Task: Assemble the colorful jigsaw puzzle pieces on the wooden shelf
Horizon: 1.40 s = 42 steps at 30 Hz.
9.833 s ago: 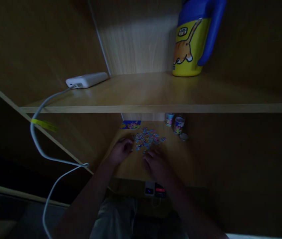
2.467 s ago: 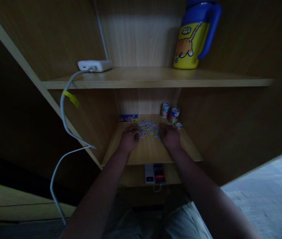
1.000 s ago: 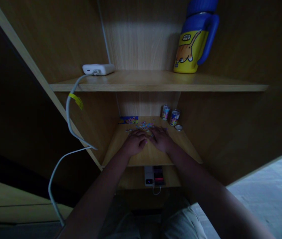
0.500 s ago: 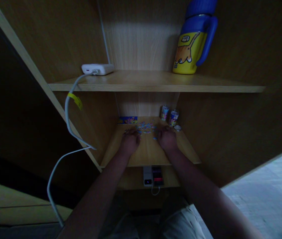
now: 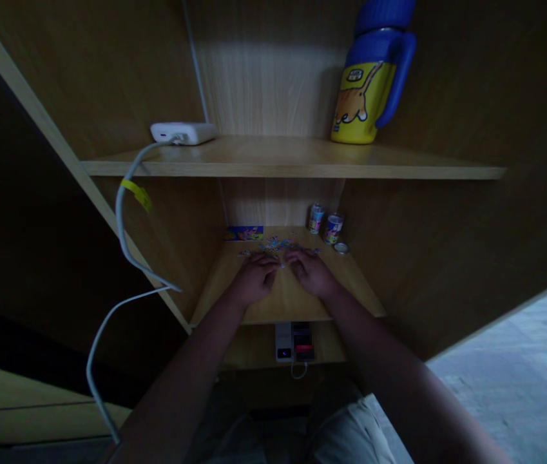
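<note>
Small colourful jigsaw pieces (image 5: 277, 243) lie scattered on the lower shelf board. My left hand (image 5: 256, 278) rests at the near side of the pile, its bent fingers closed and pointing right, with a small puzzle piece (image 5: 281, 264) at the fingertips. Facing it from the other side is my right hand (image 5: 312, 273), its fingers stretched left above the pieces and its thumb apart. A narrow gap separates the two hands. Both hands cover part of the nearer pieces, and the dim light blurs fine detail.
Behind the pieces lies a blue printed picture strip (image 5: 244, 233). Two printed cans (image 5: 316, 219) and a round lid (image 5: 341, 248) stand at back right. An upper shelf (image 5: 273, 169) overhangs, bearing a yellow-blue bottle (image 5: 367, 84) and a white power bank (image 5: 183, 133) with a hanging cable (image 5: 119, 225).
Both hands have moved closer together over the near edge of the pieces. The right hand has shifted left and stretched its fingers, uncovering pieces near the cans. The view has shifted slightly.
</note>
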Each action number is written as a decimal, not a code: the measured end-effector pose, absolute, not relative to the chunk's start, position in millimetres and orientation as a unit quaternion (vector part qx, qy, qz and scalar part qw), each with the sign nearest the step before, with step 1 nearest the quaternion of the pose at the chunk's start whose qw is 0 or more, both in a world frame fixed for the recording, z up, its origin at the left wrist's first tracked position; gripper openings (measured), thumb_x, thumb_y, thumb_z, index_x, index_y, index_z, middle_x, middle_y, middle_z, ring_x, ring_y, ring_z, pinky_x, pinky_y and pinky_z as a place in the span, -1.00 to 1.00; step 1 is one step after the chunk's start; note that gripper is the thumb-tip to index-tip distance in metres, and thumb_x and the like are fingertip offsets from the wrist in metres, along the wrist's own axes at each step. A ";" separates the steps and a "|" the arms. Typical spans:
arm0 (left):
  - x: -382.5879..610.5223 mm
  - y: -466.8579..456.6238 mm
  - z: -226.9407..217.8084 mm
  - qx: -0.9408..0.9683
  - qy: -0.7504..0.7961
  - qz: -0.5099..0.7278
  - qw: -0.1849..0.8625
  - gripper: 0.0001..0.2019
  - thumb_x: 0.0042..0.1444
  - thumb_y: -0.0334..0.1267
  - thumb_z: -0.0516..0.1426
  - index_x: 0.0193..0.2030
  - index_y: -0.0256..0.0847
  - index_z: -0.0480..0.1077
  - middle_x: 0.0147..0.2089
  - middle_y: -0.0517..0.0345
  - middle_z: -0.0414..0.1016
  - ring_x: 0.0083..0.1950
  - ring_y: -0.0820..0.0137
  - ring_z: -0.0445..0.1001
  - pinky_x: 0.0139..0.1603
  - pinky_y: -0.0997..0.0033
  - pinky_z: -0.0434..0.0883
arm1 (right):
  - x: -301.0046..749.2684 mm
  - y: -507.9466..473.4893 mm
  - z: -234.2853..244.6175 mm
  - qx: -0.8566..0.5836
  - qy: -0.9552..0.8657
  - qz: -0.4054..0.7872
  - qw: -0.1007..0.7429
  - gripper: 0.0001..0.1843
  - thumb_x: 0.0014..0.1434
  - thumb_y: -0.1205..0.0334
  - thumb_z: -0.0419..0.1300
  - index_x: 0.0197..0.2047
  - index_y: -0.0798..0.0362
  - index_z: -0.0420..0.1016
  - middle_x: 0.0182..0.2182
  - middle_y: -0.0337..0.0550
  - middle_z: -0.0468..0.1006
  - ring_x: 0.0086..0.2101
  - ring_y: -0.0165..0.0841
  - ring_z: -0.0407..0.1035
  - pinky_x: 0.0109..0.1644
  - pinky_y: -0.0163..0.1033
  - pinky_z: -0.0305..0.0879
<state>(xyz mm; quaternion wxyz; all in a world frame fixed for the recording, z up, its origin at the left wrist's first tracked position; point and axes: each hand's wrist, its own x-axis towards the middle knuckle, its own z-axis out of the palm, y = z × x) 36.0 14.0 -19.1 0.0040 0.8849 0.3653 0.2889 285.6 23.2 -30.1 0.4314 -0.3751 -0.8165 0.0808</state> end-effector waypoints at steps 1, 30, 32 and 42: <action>36.3 14.1 -19.5 0.886 0.361 0.290 0.004 -0.67 0.39 -0.39 0.22 0.17 -0.01 0.69 0.22 0.08 0.73 0.28 0.07 0.61 0.44 -0.15 0.43 | 289.4 22.3 -27.7 -0.412 -0.778 0.076 0.469 -0.66 0.39 0.37 0.05 0.09 -0.02 0.57 -0.05 -0.04 0.74 -0.02 -0.16 0.59 0.22 -0.05 0.47; 25.3 24.1 -24.4 0.843 0.391 0.369 0.028 -0.73 0.31 -0.50 0.17 -0.08 -0.06 0.64 0.01 0.06 0.67 0.07 0.14 0.59 0.22 0.00 0.51 | 310.8 21.5 -22.3 -0.704 -0.663 0.021 0.254 -0.65 0.48 0.06 0.24 0.20 -0.19 0.77 0.24 0.03 0.62 0.25 -0.03 0.42 0.33 0.04 0.35; 25.5 24.1 -24.2 0.839 0.399 0.368 0.026 -0.76 0.31 -0.49 0.18 -0.10 -0.07 0.63 -0.02 0.06 0.66 0.03 0.14 0.59 0.21 -0.01 0.51 | 310.8 20.4 -21.1 -0.700 -0.667 0.009 0.256 -0.67 0.49 0.05 0.23 0.12 -0.15 0.80 0.17 0.05 0.64 0.19 -0.04 0.46 0.27 0.00 0.39; 26.8 22.2 -22.7 0.840 0.405 0.360 0.028 -0.79 0.31 -0.48 0.20 -0.18 -0.08 0.61 -0.06 0.07 0.66 0.02 0.16 0.61 0.21 0.02 0.52 | 315.7 23.0 -22.8 -0.701 -0.659 0.004 0.272 -0.71 0.46 0.17 0.25 0.08 -0.06 0.81 0.06 0.15 0.69 0.10 0.01 0.54 0.18 0.03 0.43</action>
